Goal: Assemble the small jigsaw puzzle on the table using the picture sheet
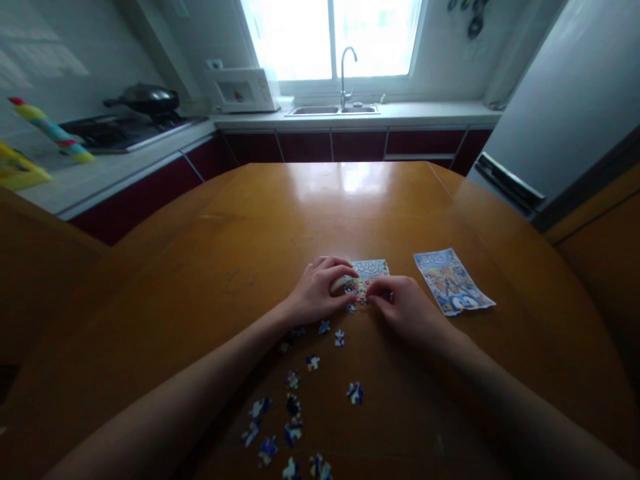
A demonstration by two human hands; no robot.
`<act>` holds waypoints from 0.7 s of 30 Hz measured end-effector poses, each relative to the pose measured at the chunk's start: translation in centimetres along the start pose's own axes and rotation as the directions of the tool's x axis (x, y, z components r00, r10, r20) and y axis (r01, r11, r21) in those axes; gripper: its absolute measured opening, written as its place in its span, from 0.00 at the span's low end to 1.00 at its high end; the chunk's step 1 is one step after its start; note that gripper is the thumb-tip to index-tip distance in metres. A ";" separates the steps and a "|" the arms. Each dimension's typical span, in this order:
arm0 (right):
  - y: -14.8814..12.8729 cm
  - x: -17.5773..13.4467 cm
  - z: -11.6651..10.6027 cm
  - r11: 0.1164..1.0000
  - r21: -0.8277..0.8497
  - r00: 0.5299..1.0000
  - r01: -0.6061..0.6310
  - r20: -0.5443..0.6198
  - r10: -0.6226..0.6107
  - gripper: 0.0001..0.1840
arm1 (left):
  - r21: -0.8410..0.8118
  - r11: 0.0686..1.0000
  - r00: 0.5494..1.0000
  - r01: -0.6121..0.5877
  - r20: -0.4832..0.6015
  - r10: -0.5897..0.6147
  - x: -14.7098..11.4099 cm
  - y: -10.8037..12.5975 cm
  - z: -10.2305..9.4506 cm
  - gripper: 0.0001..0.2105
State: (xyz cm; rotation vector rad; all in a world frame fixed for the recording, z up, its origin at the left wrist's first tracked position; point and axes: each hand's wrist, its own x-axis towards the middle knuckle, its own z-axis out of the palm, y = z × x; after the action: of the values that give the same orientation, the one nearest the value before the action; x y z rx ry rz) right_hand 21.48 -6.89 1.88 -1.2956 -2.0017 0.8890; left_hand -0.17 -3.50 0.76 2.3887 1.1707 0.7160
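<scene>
On the glossy brown wooden table (250,227), a flat multicoloured jigsaw (371,269) lies between my hands. My left hand (316,293) curves loosely against it; whether my pinched right hand (406,305) grips anything, I can't tell.

The 2 hands (315,293) (404,305) curl inward, nearly meeting.

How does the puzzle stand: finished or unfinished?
Unfinished: apart from the joined part, loose pieces lie scattered on the table.
</scene>
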 end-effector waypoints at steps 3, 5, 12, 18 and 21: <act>-0.4 -0.1 0.3 0.998 -0.065 1.000 0.024 0.018 -0.023 0.09 | 0.000 1.000 1.000 -0.003 -0.009 0.003 0.0 0.2 0.0 0.13; -0.5 0.0 0.4 0.993 -0.109 0.999 0.037 0.027 -0.034 0.10 | 0.005 1.000 1.000 0.003 -0.010 -0.003 0.0 0.2 0.0 0.13; -0.4 0.2 0.7 0.973 -0.209 0.995 0.101 0.031 -0.097 0.10 | -0.011 1.000 1.000 0.012 -0.008 -0.012 0.0 0.0 0.1 0.14; -0.2 0.1 1.0 0.971 -0.212 0.994 0.113 0.027 -0.110 0.09 | -0.033 0.999 1.000 0.009 -0.011 -0.010 0.0 0.0 0.2 0.14; -0.2 0.0 1.0 0.971 -0.211 0.994 0.109 0.029 -0.105 0.09 | -0.011 1.000 1.000 0.006 -0.011 -0.006 0.0 0.0 0.2 0.14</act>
State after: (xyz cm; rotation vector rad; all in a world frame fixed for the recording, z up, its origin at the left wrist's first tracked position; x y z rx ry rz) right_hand 20.63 -7.14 1.41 -1.2813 -2.2067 0.6521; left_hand -0.10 -3.51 0.61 2.3743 1.1753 0.7318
